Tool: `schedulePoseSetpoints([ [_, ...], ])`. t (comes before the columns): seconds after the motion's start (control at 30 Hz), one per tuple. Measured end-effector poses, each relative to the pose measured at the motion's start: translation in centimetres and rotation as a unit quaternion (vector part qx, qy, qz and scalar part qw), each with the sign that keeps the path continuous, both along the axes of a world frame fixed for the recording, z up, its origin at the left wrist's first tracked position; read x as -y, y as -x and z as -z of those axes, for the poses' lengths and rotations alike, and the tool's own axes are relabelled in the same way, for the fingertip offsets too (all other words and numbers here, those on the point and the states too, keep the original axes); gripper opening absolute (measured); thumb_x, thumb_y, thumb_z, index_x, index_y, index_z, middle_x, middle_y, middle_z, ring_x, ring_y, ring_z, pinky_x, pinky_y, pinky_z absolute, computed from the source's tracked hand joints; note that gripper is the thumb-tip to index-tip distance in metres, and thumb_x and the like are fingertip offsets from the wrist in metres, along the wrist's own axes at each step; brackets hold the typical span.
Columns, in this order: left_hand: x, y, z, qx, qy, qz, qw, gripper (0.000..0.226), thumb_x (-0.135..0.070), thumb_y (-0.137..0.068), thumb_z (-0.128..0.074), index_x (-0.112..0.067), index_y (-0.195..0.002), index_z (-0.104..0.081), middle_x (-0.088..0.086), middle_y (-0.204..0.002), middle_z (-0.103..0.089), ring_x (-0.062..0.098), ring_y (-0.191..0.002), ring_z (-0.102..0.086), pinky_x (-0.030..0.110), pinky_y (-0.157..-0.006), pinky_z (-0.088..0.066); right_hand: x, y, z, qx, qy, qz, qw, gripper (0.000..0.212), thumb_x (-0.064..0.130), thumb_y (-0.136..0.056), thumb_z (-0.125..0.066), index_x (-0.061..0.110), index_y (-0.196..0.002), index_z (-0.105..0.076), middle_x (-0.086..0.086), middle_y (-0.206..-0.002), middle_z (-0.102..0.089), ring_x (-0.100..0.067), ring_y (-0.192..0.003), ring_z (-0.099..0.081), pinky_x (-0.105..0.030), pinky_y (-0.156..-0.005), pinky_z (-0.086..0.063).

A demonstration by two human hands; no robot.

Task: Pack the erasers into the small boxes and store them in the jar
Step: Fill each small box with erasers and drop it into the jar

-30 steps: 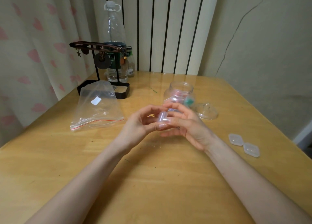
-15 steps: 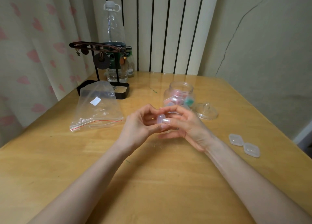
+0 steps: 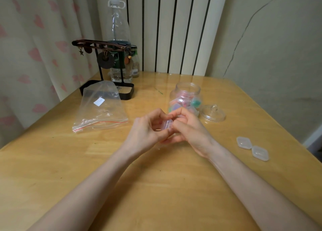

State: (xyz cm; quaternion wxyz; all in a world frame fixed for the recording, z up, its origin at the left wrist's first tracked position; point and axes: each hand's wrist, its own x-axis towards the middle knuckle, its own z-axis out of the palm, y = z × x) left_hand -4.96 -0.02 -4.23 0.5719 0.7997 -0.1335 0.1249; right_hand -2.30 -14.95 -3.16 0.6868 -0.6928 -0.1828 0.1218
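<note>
Nothing on my feed is legible: three printed patches, all too small or blurred.
Taking the black stand as my marker: in front of it, on the clear zip bag, a small white sticker carries faint print I cannot make out; directly behind it the tall clear bottle wears a dark green label with pale markings, partly hidden by the stand's hanging pieces; behind its right end a small bottle shows a white barcode patch low down, digits too fine to read.
</note>
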Motion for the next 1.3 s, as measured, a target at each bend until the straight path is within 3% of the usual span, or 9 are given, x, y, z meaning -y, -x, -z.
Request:
schedulePoseSetpoints([
  [0.13, -0.2, -0.2, 0.3, -0.023, 0.013, 0.022, 0.999, 0.022, -0.008, -0.07, -0.072, -0.009, -0.091, -0.063, 0.0, -0.08, -0.072, 0.008, -0.073, -0.063, 0.034, -0.074, -0.054, -0.9, 0.2, 0.4, 0.023, 0.041, -0.004, 0.999, 0.022, -0.007, -0.09, -0.035, 0.004, -0.105, -0.046, -0.009, -0.078, -0.059, -0.021, -0.06, -0.063, -0.044, -0.068, -0.059],
  [0.27, -0.8, -0.3, 0.0, -0.064, 0.083, 0.082, 0.991, 0.023, 0.003, -0.077, -0.07, -0.006, -0.095, -0.062, 0.013, -0.1, -0.072, 0.016, -0.092, -0.067, 0.03, -0.084, -0.054, 0.4, -0.2, 0.1, -0.005, 0.024, -0.074, 0.997, 0.022, -0.002, -0.094, -0.044, 0.006, -0.113, -0.052, -0.013, -0.092, -0.064, -0.028, -0.076, -0.069, -0.038, -0.073, -0.059],
  [0.4, -1.6, -0.4, -0.7, -0.105, 0.126, 0.155, 0.974, 0.031, -0.005, -0.074, -0.065, -0.012, -0.104, -0.064, 0.0, -0.102, -0.071, 0.011, -0.098, -0.066, 0.023, -0.081, -0.053, 1.6, -0.7, -0.1, -0.036, -0.027, -0.142, 0.989, 0.036, 0.009, -0.085, -0.062, 0.003, -0.12, -0.055, -0.014, -0.097, -0.068, -0.038, -0.091, -0.068, -0.043, -0.082, -0.056],
  [0.6, -2.2, -0.2, -1.0, -0.116, 0.096, 0.183, 0.971, 0.031, -0.005, -0.078, -0.067, -0.011, -0.109, -0.064, -0.002, -0.104, -0.071, 0.013, -0.101, -0.066, 0.024, -0.08, -0.053, 2.0, -0.7, -0.4, -0.027, -0.015, -0.193, 0.981, 0.039, 0.008, -0.087, -0.058, 0.007, -0.125, -0.056, -0.015, -0.1, -0.069, -0.034, -0.092, -0.068, -0.038, -0.082, -0.056],
  [0.77, -1.9, -0.2, -0.8, -0.113, 0.109, 0.175, 0.972, 0.029, -0.001, -0.071, -0.072, -0.007, -0.098, -0.064, -0.001, -0.094, -0.073, 0.013, -0.092, -0.068, 0.025, -0.076, -0.054, 1.9, -0.6, -0.4, -0.007, 0.003, -0.18, 0.984, 0.038, 0.009, -0.084, -0.062, 0.004, -0.122, -0.059, -0.024, -0.106, -0.065, -0.032, -0.084, -0.07, -0.036, -0.077, -0.058],
  [0.9, -1.5, -0.1, -0.5, -0.112, 0.129, 0.162, 0.972, 0.03, -0.003, -0.064, -0.071, -0.008, -0.092, -0.064, 0.0, -0.089, -0.074, 0.013, -0.086, -0.068, 0.026, -0.075, -0.056, 1.9, -0.5, -0.2, -0.008, 0.013, -0.162, 0.987, 0.039, 0.009, -0.081, -0.063, 0.002, -0.12, -0.059, -0.017, -0.098, -0.067, -0.03, -0.078, -0.07, -0.035, -0.074, -0.059],
  [1.13, -1.0, 0.1, -0.5, -0.106, 0.148, 0.142, 0.973, 0.027, -0.004, -0.064, -0.072, -0.009, -0.09, -0.065, 0.005, -0.087, -0.073, 0.018, -0.082, -0.068, 0.03, -0.073, -0.058, 1.8, -0.6, 0.0, -0.005, 0.014, -0.152, 0.988, 0.043, 0.012, -0.079, -0.062, 0.012, -0.123, -0.059, -0.009, -0.102, -0.071, -0.026, -0.073, -0.07, -0.029, -0.069, -0.059],
  [1.23, -1.0, 0.1, -0.7, -0.099, 0.18, 0.139, 0.969, 0.028, -0.005, -0.07, -0.069, -0.011, -0.097, -0.065, 0.001, -0.096, -0.073, 0.014, -0.088, -0.069, 0.027, -0.07, -0.056, 1.8, -0.7, -0.5, -0.019, -0.022, -0.14, 0.99, 0.041, 0.01, -0.081, -0.06, 0.007, -0.122, -0.057, -0.008, -0.093, -0.072, -0.022, -0.066, -0.07, -0.026, -0.061, -0.058],
  [1.3, -1.0, 0.2, -1.2, -0.091, 0.205, 0.148, 0.963, 0.032, -0.004, -0.076, -0.069, -0.012, -0.106, -0.062, -0.001, -0.114, -0.069, 0.017, -0.102, -0.066, 0.027, -0.074, -0.056, 1.9, -0.8, -1.0, -0.014, -0.055, -0.115, 0.992, 0.039, 0.007, -0.08, -0.06, 0.002, -0.119, -0.055, -0.01, -0.088, -0.072, -0.021, -0.062, -0.069, -0.026, -0.058, -0.057],
])
